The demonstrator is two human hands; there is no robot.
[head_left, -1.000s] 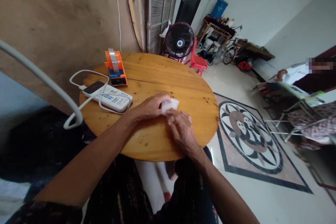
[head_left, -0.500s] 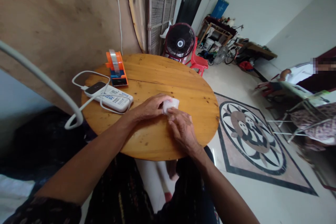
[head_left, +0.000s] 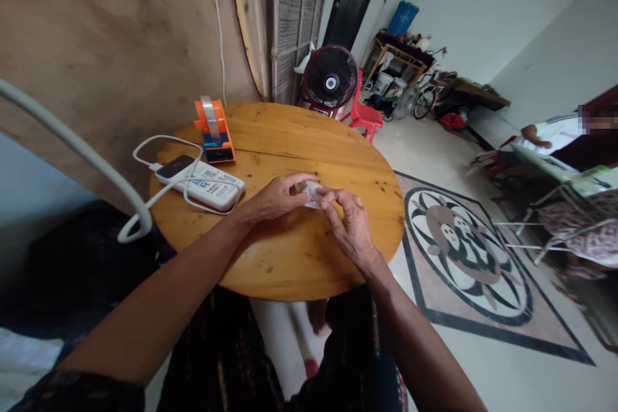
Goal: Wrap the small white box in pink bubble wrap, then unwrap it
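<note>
Between my two hands is a small whitish, translucent plastic-looking packet (head_left: 313,194), low over the round wooden table (head_left: 275,251). My left hand (head_left: 280,196) grips its left side, fingers curved along the far edge and thumb on the near side. With thumb and fingertips pinched together, my right hand (head_left: 348,215) holds the packet's right edge. The fingers cover part of the packet, and what is inside it I cannot make out.
An orange and blue tape dispenser (head_left: 215,130) stands at the table's back left. Nearer lies a white power bank (head_left: 207,185) with a looped white cable (head_left: 145,137). Behind the table are a fan (head_left: 331,82) and a red chair (head_left: 364,114). A person (head_left: 555,132) sits at the right.
My right hand has shifted slightly right and up, its fingers now pinching the packet's right edge instead of lying over its near side. My left hand stays nearly in place.
</note>
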